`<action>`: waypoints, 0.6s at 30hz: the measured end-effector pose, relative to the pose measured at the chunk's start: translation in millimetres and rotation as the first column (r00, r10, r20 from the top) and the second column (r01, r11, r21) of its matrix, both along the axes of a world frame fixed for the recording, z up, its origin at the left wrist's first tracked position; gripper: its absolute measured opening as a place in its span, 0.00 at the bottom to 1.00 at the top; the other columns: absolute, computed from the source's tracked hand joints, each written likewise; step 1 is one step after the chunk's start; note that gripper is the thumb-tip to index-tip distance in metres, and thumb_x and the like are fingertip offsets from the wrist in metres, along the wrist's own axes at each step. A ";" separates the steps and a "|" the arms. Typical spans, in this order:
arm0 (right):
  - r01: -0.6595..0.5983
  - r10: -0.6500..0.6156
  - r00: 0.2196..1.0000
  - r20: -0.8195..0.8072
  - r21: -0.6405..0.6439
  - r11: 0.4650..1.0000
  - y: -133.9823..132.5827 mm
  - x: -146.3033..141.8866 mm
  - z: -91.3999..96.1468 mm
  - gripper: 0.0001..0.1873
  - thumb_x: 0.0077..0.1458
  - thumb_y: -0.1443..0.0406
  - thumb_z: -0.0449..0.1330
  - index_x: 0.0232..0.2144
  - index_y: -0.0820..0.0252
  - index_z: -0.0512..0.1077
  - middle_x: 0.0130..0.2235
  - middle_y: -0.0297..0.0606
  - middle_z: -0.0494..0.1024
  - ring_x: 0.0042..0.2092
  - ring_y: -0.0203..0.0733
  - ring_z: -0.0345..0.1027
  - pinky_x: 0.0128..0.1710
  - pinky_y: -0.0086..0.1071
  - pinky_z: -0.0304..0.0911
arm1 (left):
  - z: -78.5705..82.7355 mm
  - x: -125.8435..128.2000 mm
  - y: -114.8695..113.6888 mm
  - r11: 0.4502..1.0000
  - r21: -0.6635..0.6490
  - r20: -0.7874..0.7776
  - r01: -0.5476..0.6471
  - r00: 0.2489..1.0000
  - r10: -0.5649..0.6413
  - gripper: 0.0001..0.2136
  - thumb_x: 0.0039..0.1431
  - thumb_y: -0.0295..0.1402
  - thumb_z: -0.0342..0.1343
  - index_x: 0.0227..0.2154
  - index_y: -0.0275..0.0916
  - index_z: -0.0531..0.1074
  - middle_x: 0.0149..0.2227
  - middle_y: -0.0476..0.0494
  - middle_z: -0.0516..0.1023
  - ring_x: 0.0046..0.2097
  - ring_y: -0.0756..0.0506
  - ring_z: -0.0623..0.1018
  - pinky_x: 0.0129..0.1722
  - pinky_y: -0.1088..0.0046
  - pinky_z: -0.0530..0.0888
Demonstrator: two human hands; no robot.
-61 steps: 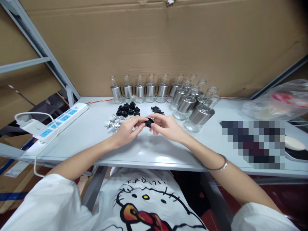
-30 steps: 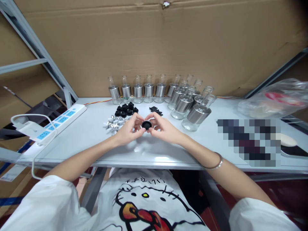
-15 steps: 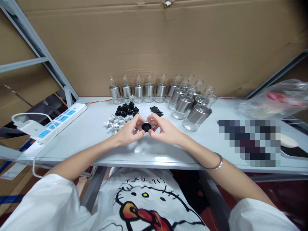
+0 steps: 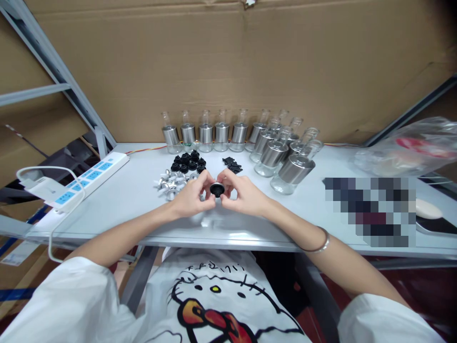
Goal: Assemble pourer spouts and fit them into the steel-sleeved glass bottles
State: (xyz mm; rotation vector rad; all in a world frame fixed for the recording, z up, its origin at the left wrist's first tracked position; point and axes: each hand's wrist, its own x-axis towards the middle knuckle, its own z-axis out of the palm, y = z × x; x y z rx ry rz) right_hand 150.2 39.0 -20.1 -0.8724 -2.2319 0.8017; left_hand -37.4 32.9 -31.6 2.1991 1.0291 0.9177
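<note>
A small black round part [image 4: 217, 189] is held up just above the table [image 4: 135, 200], near the middle of its front edge. It is pinched from both sides. The fingertips of the left hand [image 4: 191, 197] are closed on its left side, and the fingertips of the right hand [image 4: 243, 195] are closed on its right side. So the part sits right between the two hands, and both are touching it.

Just behind the left hand, a little heap of silver pieces [image 4: 170, 181] is seen on the table. A heap of black caps [image 4: 188, 162] is laid behind that. A few flat black bits [image 4: 232, 165] are laid behind the right hand.

Glass bottles with silver bands [image 4: 221, 133] are lined up along the back edge. More of them are bunched toward the back right. A white power strip [image 4: 89, 178] is laid by the left edge, and a clear plastic bag [image 4: 410, 147] is at the right end.
</note>
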 end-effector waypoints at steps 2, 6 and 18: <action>0.003 -0.003 1.000 0.003 0.017 1.000 -0.6 -0.7 -0.6 0.12 0.44 0.66 0.54 0.33 0.56 0.57 0.23 0.26 0.65 0.25 0.33 0.62 0.28 0.27 0.58 | 0.3 0.4 -1.0 1.000 0.009 -0.002 -0.009 1.000 0.009 0.10 0.45 0.32 0.51 0.33 0.40 0.60 0.25 0.53 0.68 0.27 0.51 0.67 0.28 0.75 0.65; -0.006 0.006 1.000 0.000 0.051 0.999 -1.5 -1.1 -0.6 0.11 0.44 0.66 0.54 0.33 0.56 0.58 0.23 0.26 0.65 0.26 0.33 0.63 0.29 0.26 0.58 | 1.8 0.6 -3.0 0.999 0.038 -0.019 -0.028 0.999 0.028 0.10 0.44 0.32 0.51 0.31 0.40 0.59 0.23 0.54 0.67 0.25 0.51 0.66 0.28 0.75 0.65; 0.001 0.000 1.000 -0.012 0.082 0.997 -1.8 -1.8 -5.4 0.10 0.44 0.68 0.54 0.33 0.57 0.60 0.23 0.25 0.66 0.25 0.32 0.62 0.29 0.26 0.59 | 1.9 1.6 -4.3 0.989 0.143 -0.071 -0.038 0.996 0.048 0.09 0.45 0.32 0.49 0.30 0.40 0.59 0.20 0.58 0.62 0.23 0.52 0.65 0.26 0.76 0.63</action>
